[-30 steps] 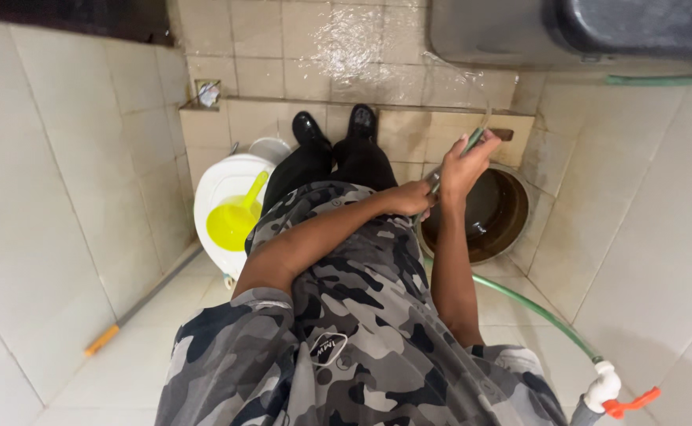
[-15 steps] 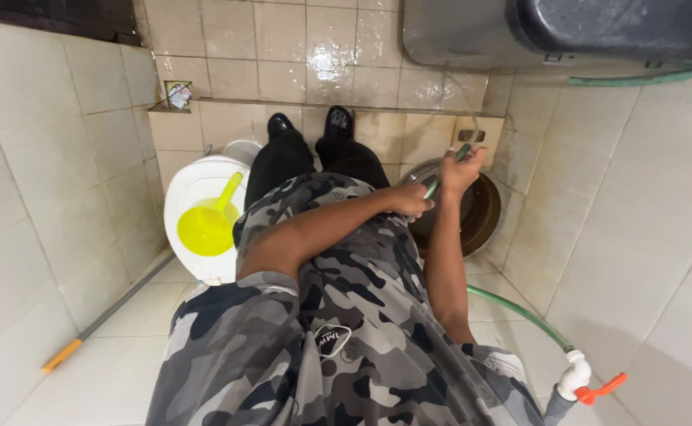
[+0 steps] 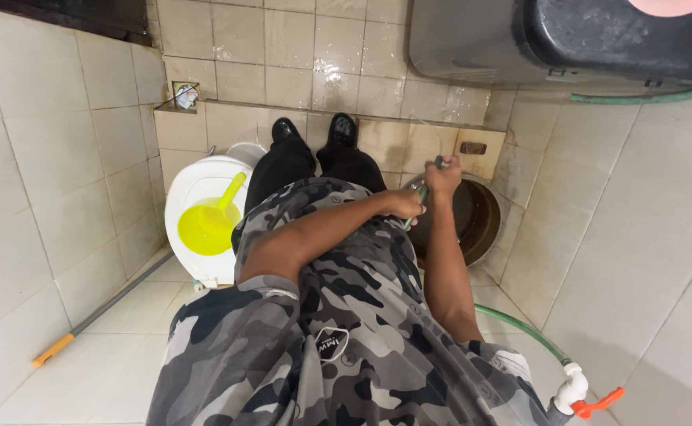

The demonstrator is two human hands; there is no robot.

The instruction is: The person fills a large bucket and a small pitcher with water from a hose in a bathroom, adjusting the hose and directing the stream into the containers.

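Both hands have drawn slightly nearer the body since a moment ago: the right hand [image 3: 443, 178] and left hand [image 3: 406, 203] are clenched on a green hose [image 3: 422, 195] over the dark bucket's [image 3: 484, 229] near rim. A white toilet [image 3: 196, 177] with a yellow scoop [image 3: 210, 221] stands left, hard against the tiled wall [image 3: 38, 166], leaving a narrow strip of floor [image 3: 101, 359].

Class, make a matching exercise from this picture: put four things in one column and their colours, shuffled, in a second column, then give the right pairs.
Things:
1. scoop lying in the white bucket
2. hose held in both hands, left hand and right hand
3. tap lever at the hose's lower end
4. shoes

Colours:
A. black
B. orange
C. yellow
D. green

Pairs: 1-C, 2-D, 3-B, 4-A
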